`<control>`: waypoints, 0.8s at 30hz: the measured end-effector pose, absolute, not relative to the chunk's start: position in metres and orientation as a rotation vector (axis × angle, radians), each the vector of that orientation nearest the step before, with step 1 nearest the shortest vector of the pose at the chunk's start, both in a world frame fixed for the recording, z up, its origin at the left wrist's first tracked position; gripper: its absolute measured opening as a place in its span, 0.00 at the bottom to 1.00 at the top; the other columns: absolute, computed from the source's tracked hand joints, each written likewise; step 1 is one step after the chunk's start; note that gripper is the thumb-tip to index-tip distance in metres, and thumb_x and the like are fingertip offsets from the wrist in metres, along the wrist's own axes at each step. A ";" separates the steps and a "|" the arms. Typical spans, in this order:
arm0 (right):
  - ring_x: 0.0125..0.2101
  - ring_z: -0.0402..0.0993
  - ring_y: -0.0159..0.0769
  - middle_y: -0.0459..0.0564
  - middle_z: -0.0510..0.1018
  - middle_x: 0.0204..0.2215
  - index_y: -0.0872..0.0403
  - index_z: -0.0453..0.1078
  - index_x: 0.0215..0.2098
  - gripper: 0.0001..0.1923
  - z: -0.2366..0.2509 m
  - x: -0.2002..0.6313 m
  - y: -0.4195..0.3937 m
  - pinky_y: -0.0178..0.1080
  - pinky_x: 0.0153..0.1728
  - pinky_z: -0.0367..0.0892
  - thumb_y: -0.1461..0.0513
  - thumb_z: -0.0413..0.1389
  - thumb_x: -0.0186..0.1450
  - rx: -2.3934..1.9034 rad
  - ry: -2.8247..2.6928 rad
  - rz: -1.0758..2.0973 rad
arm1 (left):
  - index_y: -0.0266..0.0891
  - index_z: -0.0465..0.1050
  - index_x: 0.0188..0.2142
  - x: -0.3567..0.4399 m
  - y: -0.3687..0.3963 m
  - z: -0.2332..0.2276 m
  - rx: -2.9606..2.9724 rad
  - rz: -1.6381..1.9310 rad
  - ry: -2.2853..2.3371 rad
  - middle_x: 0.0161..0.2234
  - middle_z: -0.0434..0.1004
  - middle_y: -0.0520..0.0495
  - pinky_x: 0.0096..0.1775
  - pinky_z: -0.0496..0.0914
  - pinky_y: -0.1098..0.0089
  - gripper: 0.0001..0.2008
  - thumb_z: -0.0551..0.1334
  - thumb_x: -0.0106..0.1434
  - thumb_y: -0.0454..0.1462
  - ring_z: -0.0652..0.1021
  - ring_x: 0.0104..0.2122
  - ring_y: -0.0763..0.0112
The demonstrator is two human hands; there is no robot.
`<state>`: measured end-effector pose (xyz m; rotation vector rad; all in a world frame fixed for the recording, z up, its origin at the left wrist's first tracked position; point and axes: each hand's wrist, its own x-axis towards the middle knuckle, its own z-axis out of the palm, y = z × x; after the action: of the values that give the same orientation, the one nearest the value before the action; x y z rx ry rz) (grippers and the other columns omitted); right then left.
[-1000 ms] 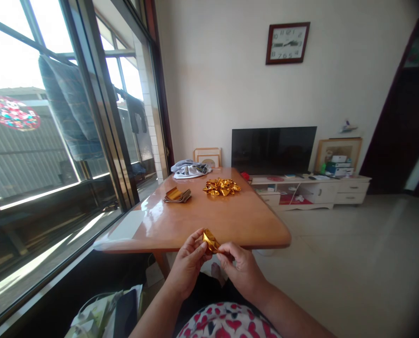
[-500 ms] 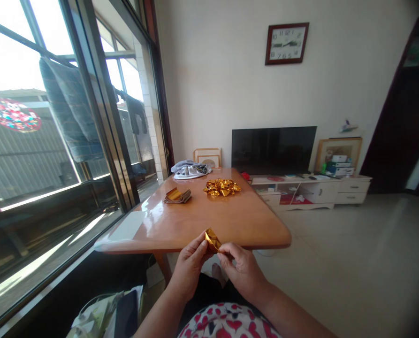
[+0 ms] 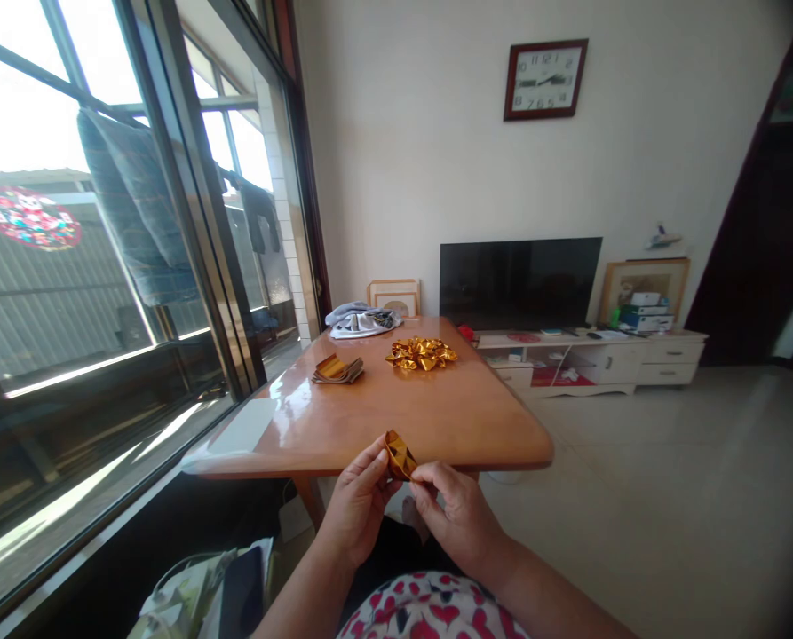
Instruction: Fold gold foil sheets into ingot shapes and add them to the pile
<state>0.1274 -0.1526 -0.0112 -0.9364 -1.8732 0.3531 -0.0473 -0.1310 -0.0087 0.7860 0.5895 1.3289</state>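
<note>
I see both hands raised in front of the near edge of the wooden table [image 3: 369,417], working one small piece of gold foil paper [image 3: 400,453]. The left hand [image 3: 360,501] pinches the piece on its left side between thumb and fingertips; the right hand [image 3: 455,510] pinches its lower right corner, fingers curled in close. The piece is held in the air just short of the table's near edge, not resting on it.

Judgement on the step: the piece looks part-folded, with creases and a raised flap, so I take the work in hand to be folding or shaping it. The next move would call for a firm hold by one hand while the other turns or presses a flap; the foil is thin and springy, so a slack pinch could let a crease open.

On the far half of the table lie a pile of finished gold pieces [image 3: 421,352] and, to its left, a stack of flat gold sheets [image 3: 337,369]; a bundle of cloth [image 3: 360,319] sits at the far end. All are well apart from the hands.

Room for moving: the near stretch of tabletop is bare wood. The window frame [image 3: 189,222] stands close on the left; open floor [image 3: 669,497] lies to the right.
</note>
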 end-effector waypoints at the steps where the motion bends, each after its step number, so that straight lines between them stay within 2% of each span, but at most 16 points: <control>1: 0.34 0.77 0.36 0.48 0.80 0.34 0.49 0.71 0.42 0.07 -0.011 0.127 -0.153 0.36 0.39 0.69 0.64 0.52 0.71 -0.939 -1.876 0.346 | 0.41 0.77 0.54 -0.047 -0.131 -0.009 0.782 1.328 0.584 0.47 0.80 0.44 0.41 0.73 0.71 0.20 0.70 0.62 0.39 0.78 0.39 0.70; 6: 0.34 0.77 0.36 0.48 0.80 0.34 0.49 0.71 0.42 0.07 -0.014 0.128 -0.152 0.35 0.38 0.69 0.65 0.52 0.70 -0.927 -1.867 0.304 | 0.40 0.79 0.51 -0.042 -0.132 -0.010 0.747 1.341 0.565 0.46 0.81 0.44 0.42 0.73 0.72 0.16 0.69 0.64 0.39 0.78 0.40 0.71; 15: 0.33 0.77 0.34 0.45 0.79 0.33 0.49 0.71 0.41 0.08 -0.017 0.129 -0.149 0.34 0.37 0.68 0.67 0.54 0.69 -0.880 -1.830 0.256 | 0.39 0.79 0.50 -0.039 -0.131 -0.013 0.738 1.346 0.561 0.47 0.81 0.43 0.44 0.74 0.70 0.15 0.69 0.64 0.39 0.79 0.42 0.68; 24: 0.33 0.77 0.35 0.47 0.80 0.33 0.50 0.72 0.42 0.07 -0.017 0.128 -0.149 0.35 0.38 0.69 0.66 0.53 0.70 -0.914 -1.824 0.256 | 0.38 0.79 0.49 -0.037 -0.132 -0.012 0.734 1.345 0.555 0.47 0.81 0.43 0.44 0.74 0.71 0.15 0.70 0.64 0.39 0.79 0.43 0.68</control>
<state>0.1279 -0.1488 -0.0170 -0.9144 -1.8239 0.2562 -0.0372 -0.1316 -0.0116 0.7341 0.5546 1.3452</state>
